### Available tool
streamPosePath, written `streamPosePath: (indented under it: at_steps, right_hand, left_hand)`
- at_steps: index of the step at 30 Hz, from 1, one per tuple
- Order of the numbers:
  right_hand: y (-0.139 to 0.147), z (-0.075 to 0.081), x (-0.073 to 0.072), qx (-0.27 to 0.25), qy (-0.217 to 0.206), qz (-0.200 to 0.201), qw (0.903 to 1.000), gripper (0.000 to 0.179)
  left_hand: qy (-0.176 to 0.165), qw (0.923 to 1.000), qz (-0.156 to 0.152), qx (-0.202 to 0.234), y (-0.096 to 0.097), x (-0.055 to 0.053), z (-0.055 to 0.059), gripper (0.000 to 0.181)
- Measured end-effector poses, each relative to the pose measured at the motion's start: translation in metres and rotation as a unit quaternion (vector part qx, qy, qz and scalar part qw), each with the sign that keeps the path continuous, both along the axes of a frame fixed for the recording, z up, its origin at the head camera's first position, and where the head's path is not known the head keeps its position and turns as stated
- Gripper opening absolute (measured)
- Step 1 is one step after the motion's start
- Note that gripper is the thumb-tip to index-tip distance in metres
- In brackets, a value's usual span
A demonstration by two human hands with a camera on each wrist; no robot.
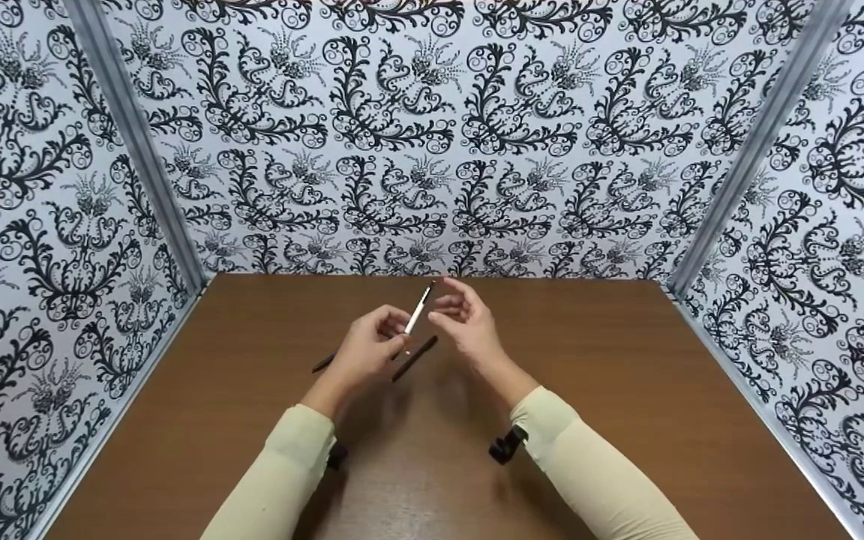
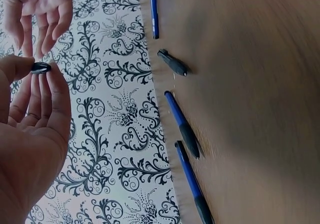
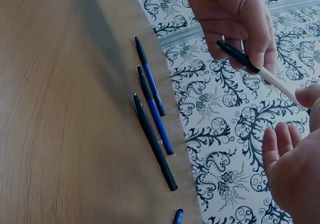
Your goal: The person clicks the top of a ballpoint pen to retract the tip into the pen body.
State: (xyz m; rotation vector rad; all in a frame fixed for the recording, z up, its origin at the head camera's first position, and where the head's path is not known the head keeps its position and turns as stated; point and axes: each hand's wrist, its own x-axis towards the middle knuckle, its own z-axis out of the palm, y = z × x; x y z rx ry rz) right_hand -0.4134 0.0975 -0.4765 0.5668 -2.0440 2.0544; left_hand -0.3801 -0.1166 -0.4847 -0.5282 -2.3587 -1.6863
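My left hand (image 1: 372,341) pinches a white-and-black pen (image 1: 418,313) between thumb and fingers, and the pen slants up and away from it. In the right wrist view, the fingers of that hand grip the pen's black part (image 3: 239,57), while its white barrel runs toward my right hand. My right hand (image 1: 469,322) has its fingers loosely bent beside the pen's far end, fingertips close to it. Seen from the left wrist, the pen (image 2: 41,68) shows nearly end-on, with the right hand (image 2: 40,9) just beyond it.
Below the hands, a black pen (image 1: 415,358) lies on the brown table (image 1: 589,390); part of another pen (image 1: 323,363) shows by the left wrist. The right wrist view shows blue-and-black pens (image 3: 155,109) beside the black one (image 3: 155,144). Patterned walls (image 1: 417,135) enclose the table.
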Motion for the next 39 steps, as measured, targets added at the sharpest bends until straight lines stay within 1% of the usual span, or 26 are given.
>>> streamPosePath:
  at_steps: [5, 11, 16, 20, 25, 33, 39]
  right_hand:
    - [0.005, -0.005, -0.001, 0.024, 0.001, -0.001, 0.9997, 0.065]
    - [0.01, -0.011, -0.003, 0.033, 0.01, 0.002, 0.9994, 0.064]
    - [0.015, -0.014, -0.001, 0.045, 0.016, 0.009, 0.9988, 0.061]
    - [0.02, -0.015, 0.0, 0.067, 0.015, 0.012, 0.9976, 0.057]
    - [0.025, -0.019, -0.001, 0.1, 0.025, 0.016, 0.9946, 0.055]
    - [0.032, -0.023, -0.001, 0.139, 0.062, 0.014, 0.9883, 0.056]
    - [0.039, -0.028, 0.0, 0.17, 0.064, 0.026, 0.983, 0.057]
  left_hand:
    - [-0.002, 0.9999, 0.0, -0.011, -0.006, -0.001, 0.001, 0.021]
    - [-0.004, 0.9999, 0.007, -0.013, -0.016, -0.003, -0.001, 0.022]
    - [-0.001, 0.9996, 0.019, -0.021, -0.025, -0.004, -0.003, 0.021]
    - [0.002, 0.9993, 0.025, -0.028, -0.031, -0.004, -0.004, 0.02]
    - [0.003, 0.9987, 0.03, -0.041, -0.04, -0.005, -0.006, 0.022]
    - [-0.005, 0.9972, 0.048, -0.057, -0.056, -0.005, -0.01, 0.022]
    - [-0.024, 0.9955, 0.061, -0.068, -0.067, -0.004, -0.012, 0.019]
